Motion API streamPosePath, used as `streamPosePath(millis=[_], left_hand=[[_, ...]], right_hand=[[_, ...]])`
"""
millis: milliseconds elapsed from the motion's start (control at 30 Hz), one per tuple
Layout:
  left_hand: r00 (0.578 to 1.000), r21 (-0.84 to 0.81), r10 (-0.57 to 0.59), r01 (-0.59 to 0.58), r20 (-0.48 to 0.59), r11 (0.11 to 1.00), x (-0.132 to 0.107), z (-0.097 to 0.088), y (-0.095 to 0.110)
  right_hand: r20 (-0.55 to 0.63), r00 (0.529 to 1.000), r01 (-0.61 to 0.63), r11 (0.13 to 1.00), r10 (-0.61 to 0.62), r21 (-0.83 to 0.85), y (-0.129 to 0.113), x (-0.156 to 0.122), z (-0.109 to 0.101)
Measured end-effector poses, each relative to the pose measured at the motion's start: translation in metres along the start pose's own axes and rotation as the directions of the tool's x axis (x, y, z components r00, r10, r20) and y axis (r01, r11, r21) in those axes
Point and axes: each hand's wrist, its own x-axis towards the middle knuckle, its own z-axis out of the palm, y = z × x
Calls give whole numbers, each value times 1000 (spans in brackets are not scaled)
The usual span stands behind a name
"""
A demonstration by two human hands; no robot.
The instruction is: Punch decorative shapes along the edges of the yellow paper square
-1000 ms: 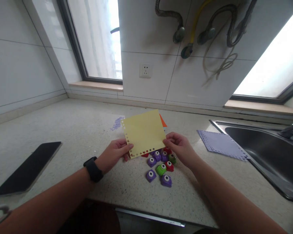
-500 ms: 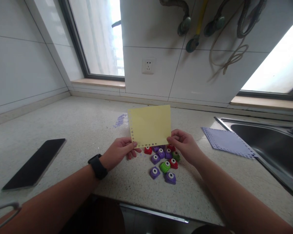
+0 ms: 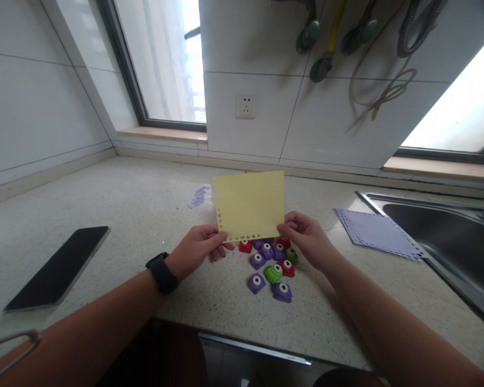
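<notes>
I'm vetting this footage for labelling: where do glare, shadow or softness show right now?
Head view: the right window is almost blown out to white; head view: a soft shadow lies on the counter beneath the right forearm; head view: the yellow sheet looks soft along its punched edges.

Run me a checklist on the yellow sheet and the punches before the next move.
1. Left hand gripping yellow sheet near its lower-left corner: ok.
2. Right hand gripping it near its lower-right corner: ok.
3. A hand free for the punches: not ok; both hold the sheet.
4. Holes along left and bottom edges: ok.
5. Every punch in view: cannot tell; sheet may hide some.
6. Lavender sheets clear of both hands: ok.
</notes>
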Motion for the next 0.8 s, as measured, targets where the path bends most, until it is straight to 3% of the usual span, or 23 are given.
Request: streamPosePath(millis=[467, 800], left_hand=[[997, -50, -7, 11, 74, 999, -1, -2, -1], [989, 55, 19, -27, 147, 998, -1, -4, -2]], right_hand=[[-19, 1000, 17, 999, -17, 43, 2, 1, 0], [-4, 1000, 8, 996, -7, 88, 4, 0, 1]])
